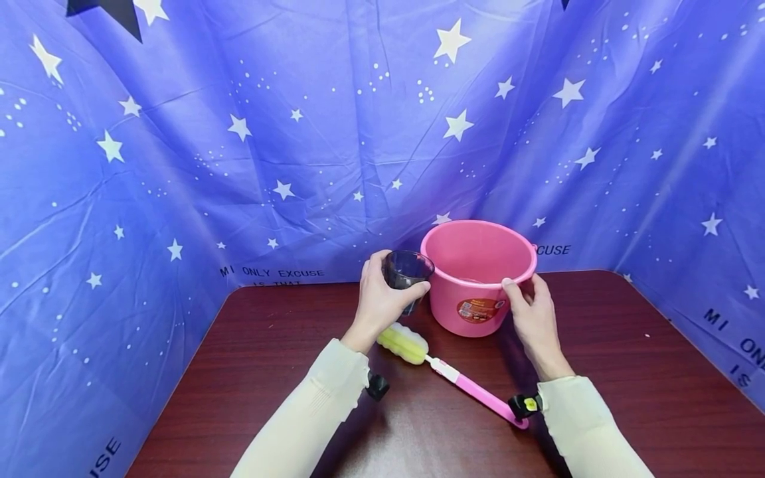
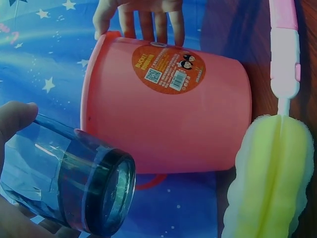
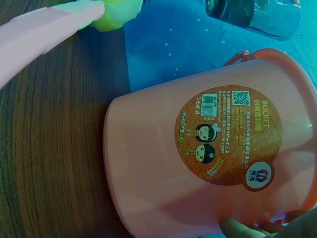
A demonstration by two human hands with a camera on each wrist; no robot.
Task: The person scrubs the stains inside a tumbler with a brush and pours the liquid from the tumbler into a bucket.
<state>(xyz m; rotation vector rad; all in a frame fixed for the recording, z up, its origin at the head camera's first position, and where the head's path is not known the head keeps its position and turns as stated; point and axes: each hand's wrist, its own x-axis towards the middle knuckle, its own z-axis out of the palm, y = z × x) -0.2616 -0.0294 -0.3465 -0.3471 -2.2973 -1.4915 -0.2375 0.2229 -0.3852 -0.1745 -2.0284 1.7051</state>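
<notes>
My left hand [image 1: 378, 302] grips a dark see-through drinking glass [image 1: 409, 262], thumb on the near side and fingers round the far side. The glass is raised above the table, just left of a pink bucket [image 1: 440, 299]. My right hand [image 1: 536, 322] holds that bucket by its right rim, the thumb on the rim. An orange label [image 3: 230, 136] faces the front of the bucket. Between my arms lies a cup brush with a yellow-and-white sponge head [image 1: 405, 343] and a pink-and-white handle [image 1: 478, 393]. In the left wrist view the glass [image 2: 69, 173] looks see-through, with nothing visible inside.
The dark red-brown wooden table [image 1: 239, 392] carries the brush and bucket. A blue curtain [image 1: 335, 166] with white stars hangs behind it and along both sides, close behind the bucket.
</notes>
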